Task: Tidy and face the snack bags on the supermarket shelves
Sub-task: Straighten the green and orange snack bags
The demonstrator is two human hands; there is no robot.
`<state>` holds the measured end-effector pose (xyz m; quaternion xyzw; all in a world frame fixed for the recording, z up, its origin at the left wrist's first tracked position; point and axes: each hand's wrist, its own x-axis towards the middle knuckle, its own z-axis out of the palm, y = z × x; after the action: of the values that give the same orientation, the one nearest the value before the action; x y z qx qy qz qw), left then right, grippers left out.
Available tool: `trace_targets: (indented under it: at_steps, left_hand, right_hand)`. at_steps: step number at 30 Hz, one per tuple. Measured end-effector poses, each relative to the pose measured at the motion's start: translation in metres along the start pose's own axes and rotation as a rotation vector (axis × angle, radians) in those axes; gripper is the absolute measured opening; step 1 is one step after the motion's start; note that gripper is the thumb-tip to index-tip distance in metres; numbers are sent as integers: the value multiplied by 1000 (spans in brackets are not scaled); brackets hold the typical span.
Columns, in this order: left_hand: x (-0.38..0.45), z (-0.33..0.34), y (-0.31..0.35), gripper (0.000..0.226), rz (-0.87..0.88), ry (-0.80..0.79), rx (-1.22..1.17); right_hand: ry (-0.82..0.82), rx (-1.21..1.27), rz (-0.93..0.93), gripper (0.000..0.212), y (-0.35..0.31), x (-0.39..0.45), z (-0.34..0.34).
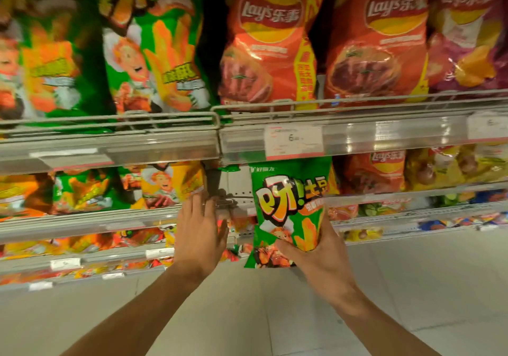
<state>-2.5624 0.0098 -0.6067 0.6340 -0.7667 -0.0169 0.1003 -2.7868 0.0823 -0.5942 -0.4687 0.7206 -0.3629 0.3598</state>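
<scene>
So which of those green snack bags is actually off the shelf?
The small green bag, gripped near its bottom by the right hand before the shelves. The other green bags sit behind the shelves' rails.

Wire-fronted supermarket shelves [110, 146] carry upright green snack bags [154, 53] beside red Lay's bags [269, 48].

single head-worn view, close, facing the snack shelves [110, 141], angled slightly down

Two green snack bags [154, 53] on top shelf, three Lay's bags [269, 42], one price tag [293, 139]
</scene>
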Motion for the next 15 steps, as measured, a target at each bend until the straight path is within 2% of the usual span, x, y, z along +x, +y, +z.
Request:
trace_targets:
  at_steps: [5,9,12,15]
  left_hand:
    - [-15,5,-34,68,135,-83,193]
    - [-13,8,-34,78,132,-80,209]
    - [-13,7,-32,81,115,-96,189]
    - [-13,7,-30,82,99,-109,165]
  right_hand:
    - [38,-112,-51,60,-43,37,36]
    - [155,-86,-36,72,-65,77,47]
    - [218,-103,-48,74,-70,99,56]
    - [169,-130,-21,76,-68,115,71]
